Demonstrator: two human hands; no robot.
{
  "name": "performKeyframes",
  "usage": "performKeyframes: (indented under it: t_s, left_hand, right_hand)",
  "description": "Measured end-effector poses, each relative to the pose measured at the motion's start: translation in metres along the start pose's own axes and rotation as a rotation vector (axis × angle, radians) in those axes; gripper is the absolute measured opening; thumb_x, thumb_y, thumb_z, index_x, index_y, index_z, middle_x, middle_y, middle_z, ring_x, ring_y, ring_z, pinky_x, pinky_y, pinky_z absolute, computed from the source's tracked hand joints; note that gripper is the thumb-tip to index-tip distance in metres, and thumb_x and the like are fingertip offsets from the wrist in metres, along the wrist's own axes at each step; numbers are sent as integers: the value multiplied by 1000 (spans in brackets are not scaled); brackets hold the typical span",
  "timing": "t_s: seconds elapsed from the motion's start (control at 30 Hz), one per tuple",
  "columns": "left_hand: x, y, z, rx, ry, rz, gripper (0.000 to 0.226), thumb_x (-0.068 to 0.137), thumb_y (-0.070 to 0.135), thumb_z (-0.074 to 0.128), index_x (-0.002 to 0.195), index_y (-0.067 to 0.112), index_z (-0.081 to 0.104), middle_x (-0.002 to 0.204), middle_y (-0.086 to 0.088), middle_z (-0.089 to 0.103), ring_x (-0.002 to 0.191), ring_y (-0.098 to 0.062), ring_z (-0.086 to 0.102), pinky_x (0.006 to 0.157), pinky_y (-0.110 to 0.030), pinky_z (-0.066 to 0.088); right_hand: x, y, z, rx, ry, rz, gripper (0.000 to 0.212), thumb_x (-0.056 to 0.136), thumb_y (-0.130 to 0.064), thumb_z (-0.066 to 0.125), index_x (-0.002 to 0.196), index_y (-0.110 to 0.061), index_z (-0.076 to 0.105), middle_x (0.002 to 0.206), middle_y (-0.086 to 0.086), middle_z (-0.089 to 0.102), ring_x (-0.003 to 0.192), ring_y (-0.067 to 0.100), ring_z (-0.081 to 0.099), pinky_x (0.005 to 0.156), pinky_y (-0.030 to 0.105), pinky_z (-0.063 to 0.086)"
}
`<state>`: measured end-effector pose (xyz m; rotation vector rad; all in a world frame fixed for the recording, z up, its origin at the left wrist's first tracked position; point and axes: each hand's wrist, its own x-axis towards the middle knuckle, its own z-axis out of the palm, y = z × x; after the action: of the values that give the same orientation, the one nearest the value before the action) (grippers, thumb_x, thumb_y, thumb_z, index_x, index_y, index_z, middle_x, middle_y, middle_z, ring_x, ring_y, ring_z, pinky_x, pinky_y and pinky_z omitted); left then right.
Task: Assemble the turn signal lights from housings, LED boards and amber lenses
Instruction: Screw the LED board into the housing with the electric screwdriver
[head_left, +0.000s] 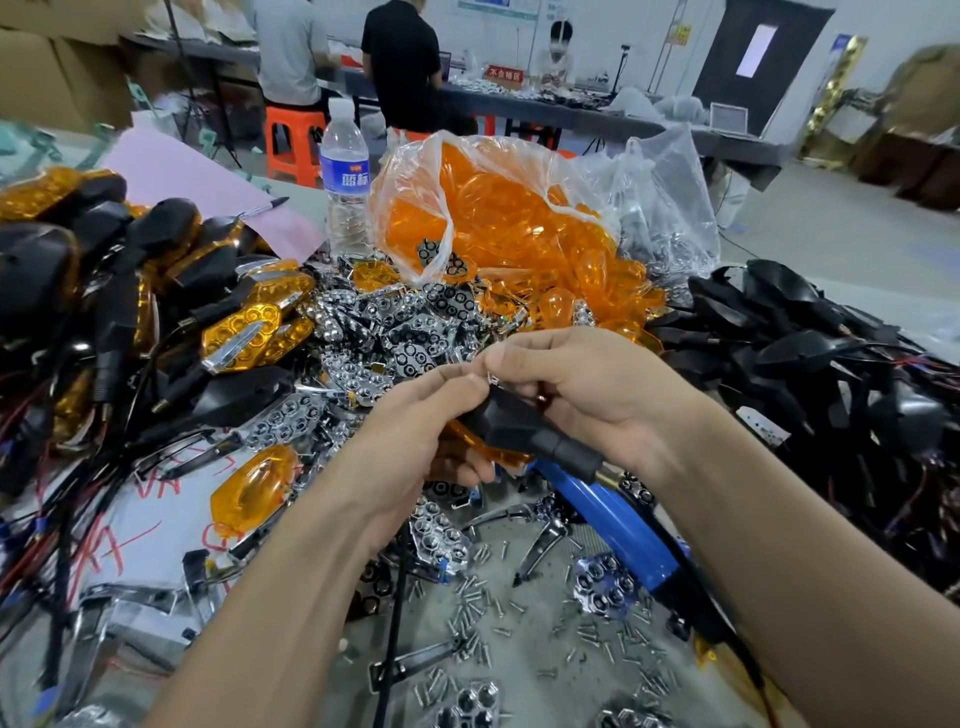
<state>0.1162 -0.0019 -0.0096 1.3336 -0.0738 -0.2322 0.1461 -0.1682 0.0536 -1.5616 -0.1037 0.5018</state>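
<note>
Both hands meet at the middle of the view over the table. My left hand (415, 431) and my right hand (587, 395) grip one black turn signal housing (524, 428) with an amber lens (493, 452) showing under it. Its black stem points toward me on the right. The fingertips of both hands pinch a small shiny part (491, 376) at the top of the housing. A loose amber lens (254, 486) lies on the table to the left. Chrome reflector boards (395, 332) are heaped beyond the hands.
Finished lights (156, 291) pile at left, black housings with wires (810, 353) at right. A plastic bag of amber lenses (509, 218) and a water bottle (344, 182) stand behind. A blue screwdriver (623, 535) and several loose screws (478, 603) lie near me. People sit at a far table.
</note>
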Motion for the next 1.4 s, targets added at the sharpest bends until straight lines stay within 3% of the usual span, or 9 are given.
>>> performKeyframes:
  t_s: [0.1,0.27,0.47,0.8,0.9,1.0,1.17,1.27,1.4]
  left_hand:
    - [-2,1,-1,-11,-36,10,44,89,25,70,124,2,60,80,-8,73,51,-14,58,44,-19,47]
    - [-3,2,0,-34,-100,6,55,77,26,74,126,6,58,80,-11,74,52,-17,62,46,-21,51]
    - [-4,3,2,-8,-143,21,59,75,27,75,125,4,57,78,-13,72,52,-18,63,47,-20,51]
    - [-5,3,4,22,-148,10,58,77,25,73,126,0,56,82,-15,73,51,-17,61,46,-20,50]
    - [-5,2,3,19,-149,11,54,78,27,73,125,3,58,82,-15,74,50,-17,61,45,-20,49]
    - [-4,3,1,-30,-90,-14,53,78,37,69,119,4,62,78,-16,73,48,-17,60,42,-21,48]
    - [3,2,-1,-28,95,-39,57,80,51,67,108,2,67,68,-12,71,45,-18,58,40,-22,45]
    - [4,-1,2,31,184,-31,51,90,48,69,107,0,68,65,-11,71,43,-19,57,37,-23,44]
    - [5,-3,4,68,283,-14,43,95,43,69,101,1,68,61,-11,69,38,-20,54,34,-22,39]
  right_hand:
    - [-6,7,-4,138,-43,42,11,81,-16,74,86,-8,80,78,16,69,71,29,71,66,36,62]
    - [-6,16,-10,170,-6,-9,10,77,-22,75,80,-15,81,64,4,46,62,19,54,65,32,59]
    - [-13,17,-10,119,-112,-29,7,79,-18,75,76,-15,81,85,16,77,71,28,73,66,39,61]
    - [-17,10,-12,-277,51,-234,13,85,0,78,78,-10,82,79,16,77,72,22,72,73,37,63]
    - [-21,2,-13,-326,26,-138,6,89,-9,77,91,-11,82,91,13,80,83,28,76,82,40,65]
    - [-34,0,-17,-370,8,-121,15,99,-25,68,106,-19,80,96,1,80,87,16,76,72,23,61]
    - [-58,20,-3,-520,-35,-149,51,86,-24,78,131,-40,59,94,-5,76,74,28,77,60,31,62]
    - [-55,36,8,-554,104,-163,43,95,-10,67,121,-42,64,71,5,74,56,22,72,52,32,58]
    - [-59,48,15,-646,270,-177,17,96,-25,70,105,-39,69,60,-1,67,41,4,52,41,19,40]
